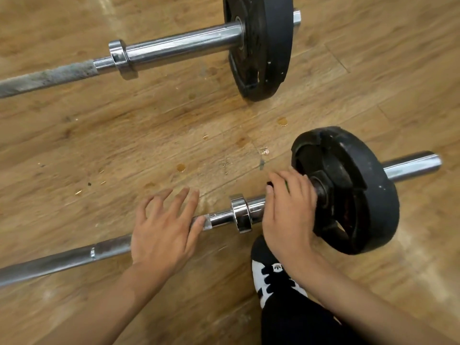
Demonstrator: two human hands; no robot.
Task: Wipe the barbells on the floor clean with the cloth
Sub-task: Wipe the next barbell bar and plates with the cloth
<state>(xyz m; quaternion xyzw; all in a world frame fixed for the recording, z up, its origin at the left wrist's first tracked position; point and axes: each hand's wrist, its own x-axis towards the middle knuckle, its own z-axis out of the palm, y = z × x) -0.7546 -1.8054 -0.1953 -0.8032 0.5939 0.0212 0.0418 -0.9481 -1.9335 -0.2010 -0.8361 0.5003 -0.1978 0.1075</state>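
Observation:
Two steel barbells lie on the wooden floor. On the near barbell (62,260), my left hand (164,230) rests with fingers spread over the shaft, just left of the chrome collar (240,212). My right hand (288,212) curls over the sleeve between that collar and the black plate (348,190). A sliver of green cloth (286,186) shows between its fingers; the rest of the cloth is hidden under the hand. The far barbell (186,43) lies parallel above, with a dull, grimy shaft and its own black plate (258,46).
My black-and-white shoe (273,275) and black trouser leg (298,324) sit just below the near bar. Small wet spots (282,122) and specks mark the floor between the two bars. The near sleeve end (413,165) sticks out past the plate.

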